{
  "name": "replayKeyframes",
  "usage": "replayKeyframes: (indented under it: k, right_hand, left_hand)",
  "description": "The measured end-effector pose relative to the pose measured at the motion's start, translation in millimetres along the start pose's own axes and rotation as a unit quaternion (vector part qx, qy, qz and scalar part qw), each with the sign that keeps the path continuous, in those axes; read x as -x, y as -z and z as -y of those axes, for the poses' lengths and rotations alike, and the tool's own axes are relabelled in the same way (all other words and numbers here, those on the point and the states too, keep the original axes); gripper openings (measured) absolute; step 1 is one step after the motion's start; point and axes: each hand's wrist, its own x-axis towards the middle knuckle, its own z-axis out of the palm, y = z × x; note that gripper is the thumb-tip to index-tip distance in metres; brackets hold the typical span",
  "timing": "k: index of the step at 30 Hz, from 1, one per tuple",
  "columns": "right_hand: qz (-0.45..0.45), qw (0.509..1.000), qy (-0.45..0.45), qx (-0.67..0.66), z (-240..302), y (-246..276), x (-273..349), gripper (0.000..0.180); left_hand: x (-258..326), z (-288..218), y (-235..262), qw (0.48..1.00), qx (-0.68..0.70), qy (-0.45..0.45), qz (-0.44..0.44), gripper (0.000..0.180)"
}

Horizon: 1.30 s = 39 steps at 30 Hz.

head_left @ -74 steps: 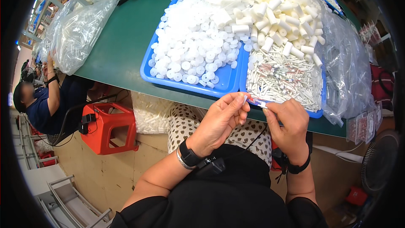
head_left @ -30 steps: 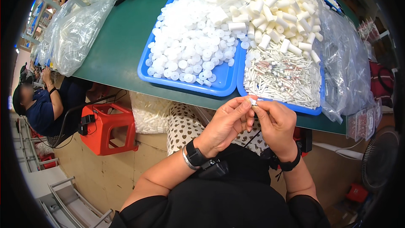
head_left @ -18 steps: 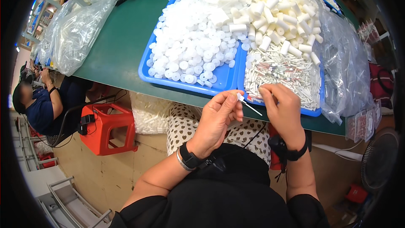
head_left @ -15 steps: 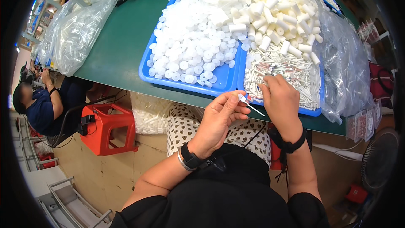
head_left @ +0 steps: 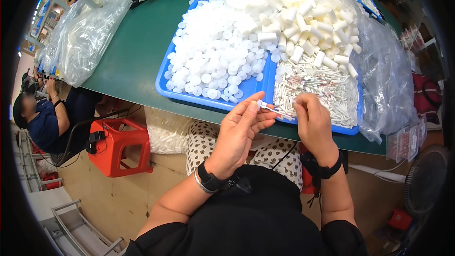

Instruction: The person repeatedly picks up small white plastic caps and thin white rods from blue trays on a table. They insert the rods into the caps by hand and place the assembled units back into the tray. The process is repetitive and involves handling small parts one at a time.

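Observation:
My left hand [head_left: 237, 130] pinches a thin white stick [head_left: 277, 111] with a small white piece at its near end, between thumb and forefinger. The stick slants down to the right, over the tray's front edge. Close by its far end, my right hand [head_left: 313, 123] has thumb and forefinger drawn together; what they grip is too small to make out. Behind that hand lies a heap of thin white sticks [head_left: 332, 90], some with reddish parts. To the left are many translucent white discs [head_left: 204, 64] in a blue tray [head_left: 244, 94].
White foam cylinders [head_left: 327, 28] spill from a clear bag behind the sticks. Clear plastic sheeting [head_left: 386, 80] lies at the right, with more plastic bags [head_left: 90, 42] at the far left. A red stool [head_left: 118, 147] and a seated person [head_left: 52, 118] are left of the green table [head_left: 137, 57].
My right hand has come down from over the stick heap, to beside the far end of the stick. The left hand has shifted slightly left, still holding its stick.

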Motion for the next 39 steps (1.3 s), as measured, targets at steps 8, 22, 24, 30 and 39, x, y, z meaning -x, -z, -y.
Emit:
replayKeyframes:
  k: [8, 22, 24, 30, 39]
  right_hand:
    - [0.003, 0.994, -0.012, -0.104, 14.2, 10.5, 10.1, 0.011]
    - [-0.022, 0.998, 0.050, -0.041, 16.8, 11.1, 6.3, 0.010]
    - [-0.030, 0.996, 0.081, -0.026, 15.7, 8.6, 4.8, 0.010]
    - [0.124, 0.903, -0.243, -0.330, 24.6, 16.0, 0.9, 0.010]
    - [0.167, 0.975, -0.064, -0.128, 21.4, 26.8, -19.4, 0.018]
  left_hand:
    - [-7.0, -4.0, -5.9, 1.000, 0.007, -0.018, -0.008, 0.041]
    - [-9.1, 2.3, 1.0, 0.999, -0.026, -0.030, -0.006, 0.039]
    - [-7.5, 4.4, -1.4, 0.998, -0.060, -0.028, 0.017, 0.041]
    - [-3.2, 9.0, -7.6, 0.994, -0.074, -0.010, 0.083, 0.048]
    - [-6.2, 5.6, -0.3, 0.997, -0.066, 0.028, 0.037, 0.045]
